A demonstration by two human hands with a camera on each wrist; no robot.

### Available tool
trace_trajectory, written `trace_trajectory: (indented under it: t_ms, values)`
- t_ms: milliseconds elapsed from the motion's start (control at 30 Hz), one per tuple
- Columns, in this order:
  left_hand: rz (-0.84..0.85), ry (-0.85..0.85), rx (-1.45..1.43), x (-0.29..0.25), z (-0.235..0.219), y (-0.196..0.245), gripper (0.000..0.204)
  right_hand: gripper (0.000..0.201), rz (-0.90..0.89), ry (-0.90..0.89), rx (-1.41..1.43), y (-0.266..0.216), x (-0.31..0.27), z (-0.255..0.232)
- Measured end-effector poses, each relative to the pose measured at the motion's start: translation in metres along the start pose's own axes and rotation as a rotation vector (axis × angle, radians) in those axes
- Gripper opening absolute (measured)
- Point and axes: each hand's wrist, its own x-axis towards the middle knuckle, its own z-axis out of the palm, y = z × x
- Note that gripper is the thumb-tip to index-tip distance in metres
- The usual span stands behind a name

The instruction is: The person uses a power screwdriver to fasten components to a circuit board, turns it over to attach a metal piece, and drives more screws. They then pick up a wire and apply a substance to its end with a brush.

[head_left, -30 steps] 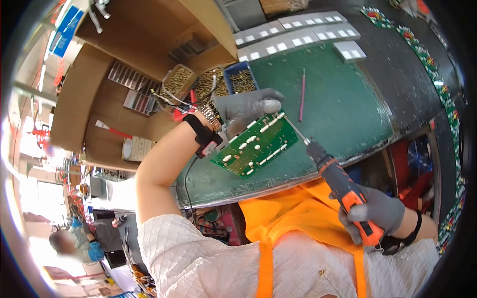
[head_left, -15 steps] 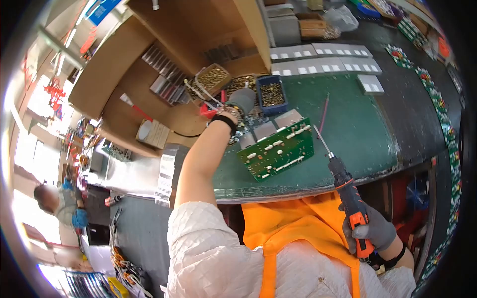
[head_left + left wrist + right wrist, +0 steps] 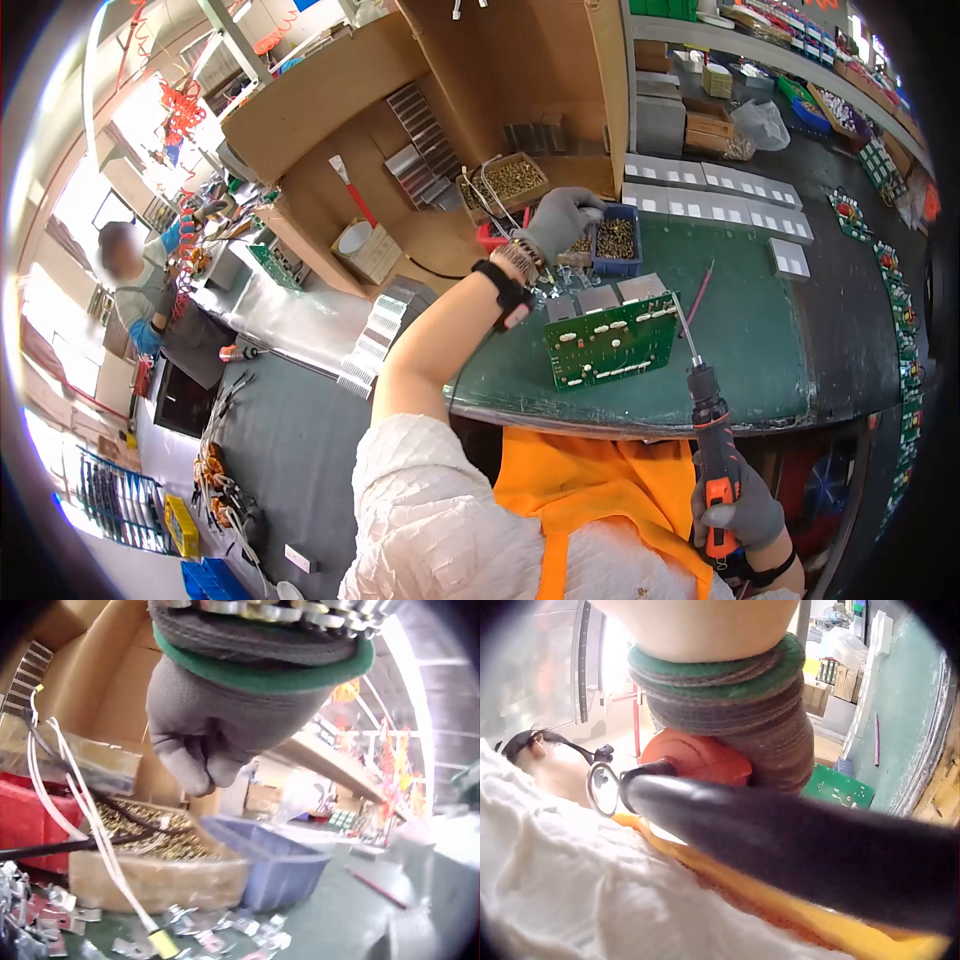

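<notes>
My gloved left hand point(image 3: 565, 222) hovers over the screw containers, beside the blue bin point(image 3: 617, 267) of brass-coloured screws. In the left wrist view its fingers point(image 3: 187, 769) are curled with the tips close together, and nothing shows between them. In my gloved right hand point(image 3: 748, 505) I grip an orange and black electric screwdriver point(image 3: 713, 420), bit pointing up. Its bit overlaps the right edge of a green circuit board point(image 3: 612, 350) in the head view. The board stands tilted on the bench, solder side toward me, with grey metal blocks point(image 3: 598, 299) behind it.
A cardboard tray point(image 3: 548, 187) of screws, a red bin point(image 3: 34, 825) and loose metal clips point(image 3: 202, 930) lie around the left hand. A large cardboard box point(image 3: 500, 90) stands behind. Grey blocks with white pads point(image 3: 710, 205) line the back; a purple stick point(image 3: 703, 290) lies right of the board.
My left hand has left the board's upper edge, reached to the screw containers and shifted toward the blue bin. The board stays on the bench, and the right hand keeps its grip on the screwdriver.
</notes>
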Motion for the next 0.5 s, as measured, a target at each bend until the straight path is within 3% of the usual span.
trace_trajectory:
  t_ms: [67, 100, 200, 300, 500]
  values:
    - [-0.095, -0.19, -0.35, -0.035, -0.001, 0.054, 0.021, 0.082, -0.039, 0.011, -0.11, -0.002, 0.004, 0.005]
    - [-0.098, -0.189, -0.35, -0.051, 0.0, 0.073, 0.021, 0.082, -0.037, 0.009, -0.109, -0.004, 0.006, 0.008]
    - [-0.176, -0.428, -0.618, -0.092, 0.003, 0.109, 0.024, 0.085, -0.035, 0.014, -0.152, -0.01, 0.012, 0.017]
    - [-0.125, -0.443, -0.672, -0.103, 0.013, 0.102, 0.023, 0.089, -0.02, 0.014, -0.11, -0.011, 0.015, 0.023]
    - [-0.187, -0.269, -0.902, -0.118, 0.018, 0.101, 0.022, 0.091, -0.041, -0.034, -0.197, -0.003, 0.022, 0.017]
